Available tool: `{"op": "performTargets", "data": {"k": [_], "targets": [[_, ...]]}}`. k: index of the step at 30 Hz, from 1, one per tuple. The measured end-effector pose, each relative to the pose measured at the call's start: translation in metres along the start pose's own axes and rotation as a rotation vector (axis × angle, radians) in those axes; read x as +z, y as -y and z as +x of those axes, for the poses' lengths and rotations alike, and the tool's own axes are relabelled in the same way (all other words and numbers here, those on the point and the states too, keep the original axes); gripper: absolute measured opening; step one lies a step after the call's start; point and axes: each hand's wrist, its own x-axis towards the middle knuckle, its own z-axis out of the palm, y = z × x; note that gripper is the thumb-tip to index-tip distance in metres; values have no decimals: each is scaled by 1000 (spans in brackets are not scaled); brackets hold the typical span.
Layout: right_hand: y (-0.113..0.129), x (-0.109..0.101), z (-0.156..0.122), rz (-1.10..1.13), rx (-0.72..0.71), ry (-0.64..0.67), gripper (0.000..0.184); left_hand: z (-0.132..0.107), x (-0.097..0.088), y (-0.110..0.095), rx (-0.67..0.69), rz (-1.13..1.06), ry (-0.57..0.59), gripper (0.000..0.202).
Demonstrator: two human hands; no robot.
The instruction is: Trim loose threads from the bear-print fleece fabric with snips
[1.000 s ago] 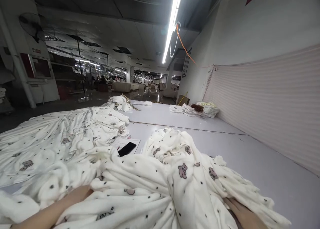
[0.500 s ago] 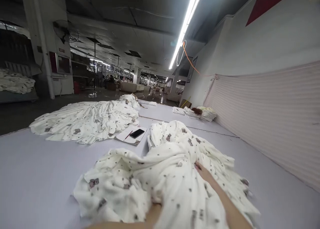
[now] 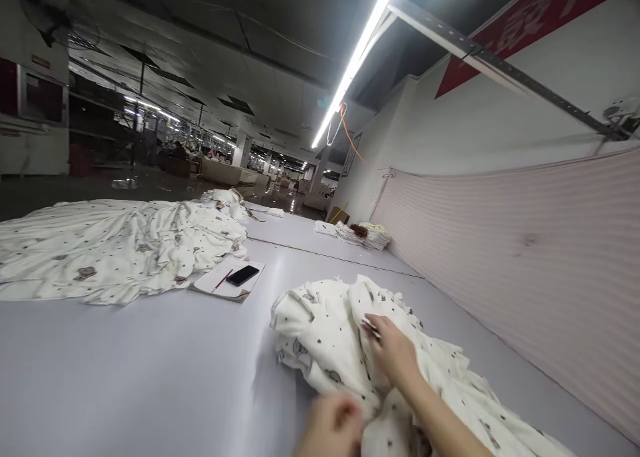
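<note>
Tabletop [image 3: 150, 357]: one phone [image 3: 243, 275], two cloth heaps [image 3: 120, 247]; right hand [image 3: 393, 350] pinching nearer heap [image 3: 320, 324], left hand [image 3: 333, 425]: grip unclear.

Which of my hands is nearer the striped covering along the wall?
Right. Your right hand is on the near fabric pile, left of the striped covering; your left hand, blurred, is farther left and lower in view.

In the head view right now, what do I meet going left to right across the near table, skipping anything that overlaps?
Farther heap of dotted white fabric → red pen or pencil → black phone → nearer heap of dotted white fabric.
</note>
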Motion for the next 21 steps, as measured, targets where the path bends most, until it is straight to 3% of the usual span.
{"op": "performTargets", "data": {"k": [3, 6, 8, 10, 13, 15, 17, 21], "targets": [[-4, 31, 38, 29, 57, -67, 34, 42, -52, 11, 66, 192, -336, 32], [-43, 36, 64, 124, 161, -125, 16, 97, -87, 15, 175, 370, -418, 30], [-69, 33, 69, 229, 204, -144, 20, 140, -85, 9, 302, 467, -327, 28], [-85, 33, 67, 344, 222, -154, 27, 182, -68, -1, 405, 539, -187, 27], [-89, 42, 59, 487, 255, -175, 32, 221, -42, -4, 409, 627, -22, 20], [-83, 50, 54, 569, 281, -173, 33, 225, -36, 7, 347, 693, 33, 24], [-75, 58, 48, 640, 296, -166, 32, 211, -39, 22, 278, 756, 60, 30], [-47, 68, 25, 731, 290, -164, 29, 142, -52, 50, 167, 846, 87, 36]]}}
